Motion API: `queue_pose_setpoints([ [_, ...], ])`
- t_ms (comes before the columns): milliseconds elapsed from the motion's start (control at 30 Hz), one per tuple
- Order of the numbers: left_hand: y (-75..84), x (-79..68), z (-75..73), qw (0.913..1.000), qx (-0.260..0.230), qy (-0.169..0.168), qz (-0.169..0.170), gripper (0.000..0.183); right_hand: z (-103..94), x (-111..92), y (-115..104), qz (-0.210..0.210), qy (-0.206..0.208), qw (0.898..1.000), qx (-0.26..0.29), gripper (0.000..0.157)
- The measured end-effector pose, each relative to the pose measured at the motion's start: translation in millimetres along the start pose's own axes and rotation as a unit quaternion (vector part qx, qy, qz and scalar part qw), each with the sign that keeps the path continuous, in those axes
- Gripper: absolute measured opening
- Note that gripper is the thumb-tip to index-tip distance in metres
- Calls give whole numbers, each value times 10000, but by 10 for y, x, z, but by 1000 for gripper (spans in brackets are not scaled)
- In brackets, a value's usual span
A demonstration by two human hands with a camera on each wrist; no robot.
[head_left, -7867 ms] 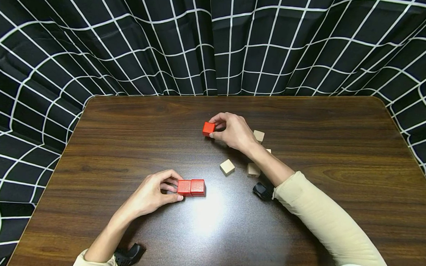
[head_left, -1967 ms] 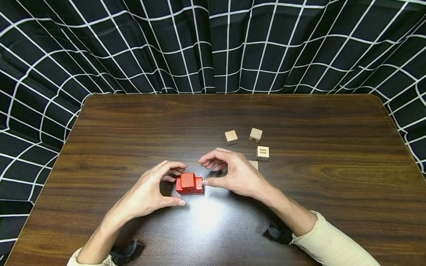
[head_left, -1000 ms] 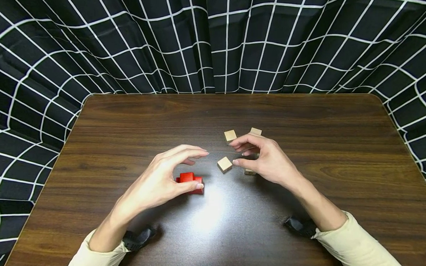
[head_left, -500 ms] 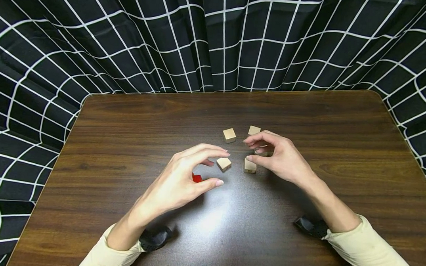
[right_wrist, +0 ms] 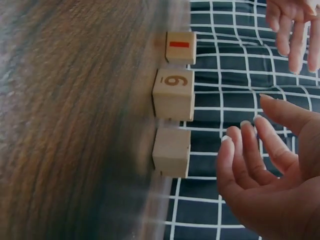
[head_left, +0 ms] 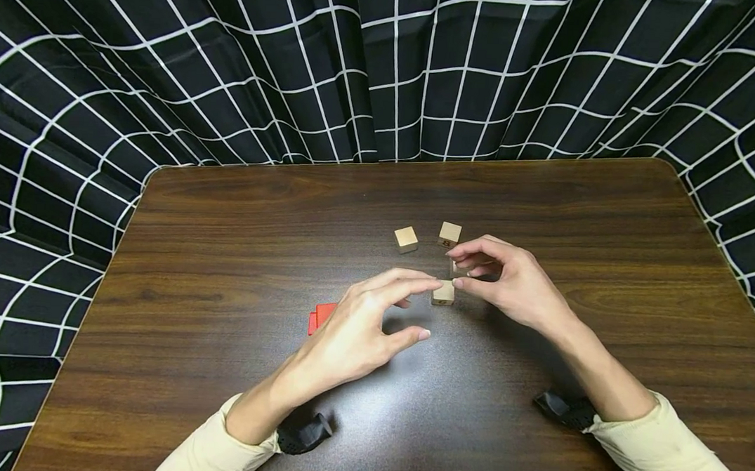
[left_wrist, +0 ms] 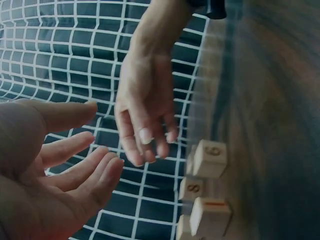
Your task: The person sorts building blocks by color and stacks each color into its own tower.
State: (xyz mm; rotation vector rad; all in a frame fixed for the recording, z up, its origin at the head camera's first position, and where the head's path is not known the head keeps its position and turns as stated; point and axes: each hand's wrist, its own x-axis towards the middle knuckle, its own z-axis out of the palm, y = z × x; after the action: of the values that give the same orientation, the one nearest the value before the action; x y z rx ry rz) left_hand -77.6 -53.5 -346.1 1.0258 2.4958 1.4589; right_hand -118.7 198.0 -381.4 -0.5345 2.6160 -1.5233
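Note:
My left hand (head_left: 367,326) hovers over the table with fingers and thumb spread and nothing between them. It partly covers the red blocks (head_left: 322,316) at its left. Its fingertips overlap a wooden cube (head_left: 442,293) in the head view. Across from it, my right hand (head_left: 517,280) is held with loosely bent fingers, and no block shows in its grasp. One wooden cube lies partly hidden behind those fingers. The right wrist view shows a cube marked 6 (right_wrist: 173,95), a cube with a red bar (right_wrist: 181,47) and a plain-faced cube (right_wrist: 171,151) beside the right hand.
Two more wooden cubes lie farther back, a plain-topped one (head_left: 405,239) and one marked 8 (head_left: 450,234). The brown wooden table (head_left: 238,229) ends at a black curtain with white grid lines (head_left: 296,70).
A red block was set on two others earlier, and the right hand let go. Since then both hands have shifted right, the left now covering the wooden cube nearest the red blocks.

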Motion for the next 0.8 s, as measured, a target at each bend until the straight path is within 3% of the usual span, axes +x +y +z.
queue_pose_setpoints([
  [433,-125,71,279,9979,-63,284,-579,54,-18,-107,89,35,0,9999,-144,35],
  [633,-230,118,408,9978,-178,384,-504,48,-6,-143,147,-11,104,9998,-189,35],
  [800,-312,145,491,9972,140,452,-574,44,27,-172,204,39,106,9999,-76,34],
])
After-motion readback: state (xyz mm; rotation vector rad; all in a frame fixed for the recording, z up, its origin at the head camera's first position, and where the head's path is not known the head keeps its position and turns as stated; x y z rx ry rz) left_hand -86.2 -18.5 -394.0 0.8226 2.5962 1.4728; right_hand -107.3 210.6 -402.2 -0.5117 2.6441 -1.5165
